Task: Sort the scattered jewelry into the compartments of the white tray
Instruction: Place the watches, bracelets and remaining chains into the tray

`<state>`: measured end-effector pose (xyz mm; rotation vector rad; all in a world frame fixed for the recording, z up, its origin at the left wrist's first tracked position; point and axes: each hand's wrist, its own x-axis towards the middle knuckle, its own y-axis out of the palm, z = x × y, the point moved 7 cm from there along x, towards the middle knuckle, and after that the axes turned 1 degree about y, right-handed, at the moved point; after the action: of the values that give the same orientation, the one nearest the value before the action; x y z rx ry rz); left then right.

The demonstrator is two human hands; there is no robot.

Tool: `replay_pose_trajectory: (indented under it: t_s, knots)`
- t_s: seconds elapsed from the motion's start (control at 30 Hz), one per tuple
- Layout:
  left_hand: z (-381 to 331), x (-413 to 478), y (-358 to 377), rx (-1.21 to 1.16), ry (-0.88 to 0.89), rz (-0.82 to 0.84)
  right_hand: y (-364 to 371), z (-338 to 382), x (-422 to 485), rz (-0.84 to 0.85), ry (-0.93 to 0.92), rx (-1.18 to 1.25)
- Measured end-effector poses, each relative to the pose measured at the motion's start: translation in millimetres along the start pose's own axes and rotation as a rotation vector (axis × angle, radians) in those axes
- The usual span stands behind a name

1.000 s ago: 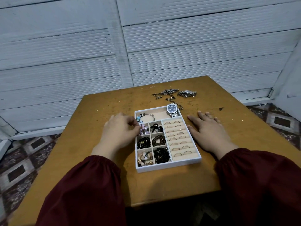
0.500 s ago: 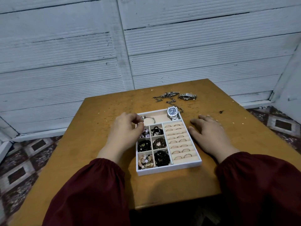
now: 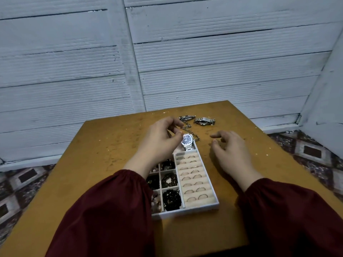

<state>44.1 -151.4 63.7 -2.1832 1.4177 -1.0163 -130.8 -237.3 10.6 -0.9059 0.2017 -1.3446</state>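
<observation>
At the left hand (image 3: 161, 140): fingers curled loosely, thumb and forefinger parted, nothing visibly gripped. Poised over the far end of the white rectangular compartmented tray (image 3: 185, 210), just beside the loose silver link chain (image 3: 190, 129) (contact with that chain not determinable). At the right hand (image 3: 232, 151): fingers spread and relaxed, holding nothing, low over the brown wooden table (image 3: 104, 154) to the right of the tray.

Done, by the look of it:
- thin metal rings (image 3: 193, 177) seated in the beige rolls;
- dark beaded bracelets (image 3: 171, 199) filling the small square compartments;
- silver wristwatch with blue dial (image 3: 187, 141) laid in the far compartment.

Left to do: the chain and a second silver metal-band wristwatch (image 3: 204, 121), both lying on the table beyond the tray. Judged nearly complete.
</observation>
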Motion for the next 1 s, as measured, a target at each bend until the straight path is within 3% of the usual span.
replay_pose_trajectory:
  t_s: [0.23, 0.57, 0.77, 1.0]
  knots:
    - [6, 49, 13, -0.015, -0.021, 0.028, 9, -8, 37, -0.029, 0.004, 0.004]
    - [59, 117, 34, -0.079, -0.188, 0.013, 54, -19, 99, 0.059, -0.052, -0.239]
    - [73, 151, 45, 0.001, -0.175, 0.058, 73, -34, 119, 0.177, 0.016, -0.233]
    - [88, 175, 70, 0.136, -0.165, 0.125, 66, -34, 128, 0.133, 0.020, -0.194]
